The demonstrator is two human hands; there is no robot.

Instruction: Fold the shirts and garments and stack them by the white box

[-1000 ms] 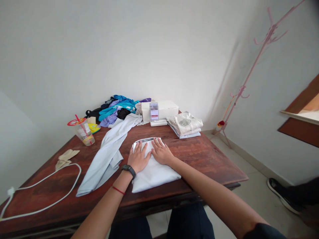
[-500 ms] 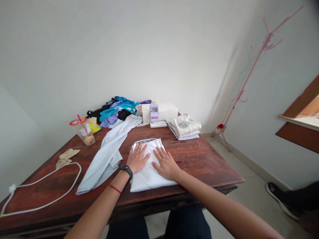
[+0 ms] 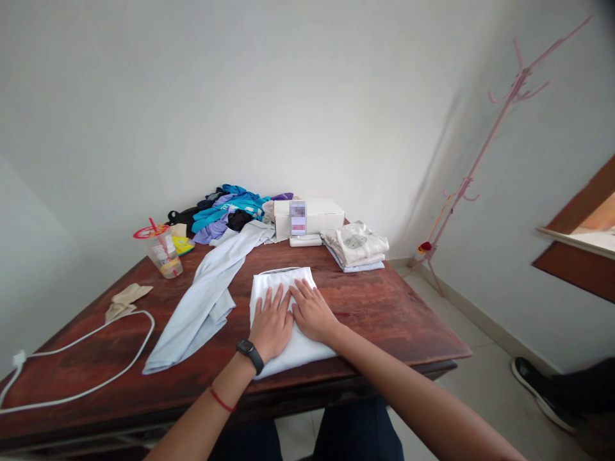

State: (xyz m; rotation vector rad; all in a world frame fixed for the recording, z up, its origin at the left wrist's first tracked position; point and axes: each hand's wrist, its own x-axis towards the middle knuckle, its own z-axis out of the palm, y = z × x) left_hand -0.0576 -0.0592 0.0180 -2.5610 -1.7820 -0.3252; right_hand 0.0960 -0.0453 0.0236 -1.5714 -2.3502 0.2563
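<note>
A folded white shirt [image 3: 283, 277] lies at the front of the dark wooden table, its collar edge facing the wall. My left hand [image 3: 271, 325] rests flat on its left half, fingers outstretched, with a black watch on the wrist. My right hand [image 3: 312, 312] lies flat on the shirt's right half, its fingertips pointing away from me. The two hands almost meet at the thumbs. Left of the shirt, a long pale grey garment [image 3: 196, 301] is stretched loosely over the table. Part of the white shirt is hidden under both hands.
Behind are heaped clothes [image 3: 230, 208], a white box [image 3: 317, 216] with a phone [image 3: 298, 218] before it, and folded garments [image 3: 355, 242]. Leftward are a plastic cup [image 3: 166, 253], beige cloth [image 3: 127, 299] and white cable [image 3: 106, 378]. A pink coat rack [image 3: 494, 125] and someone's shoe [image 3: 538, 390] are rightward.
My left hand has slid toward me and a little right. My right hand has shifted slightly forward and left, bringing the hands closer. The shirt's collar end looks flatter.
</note>
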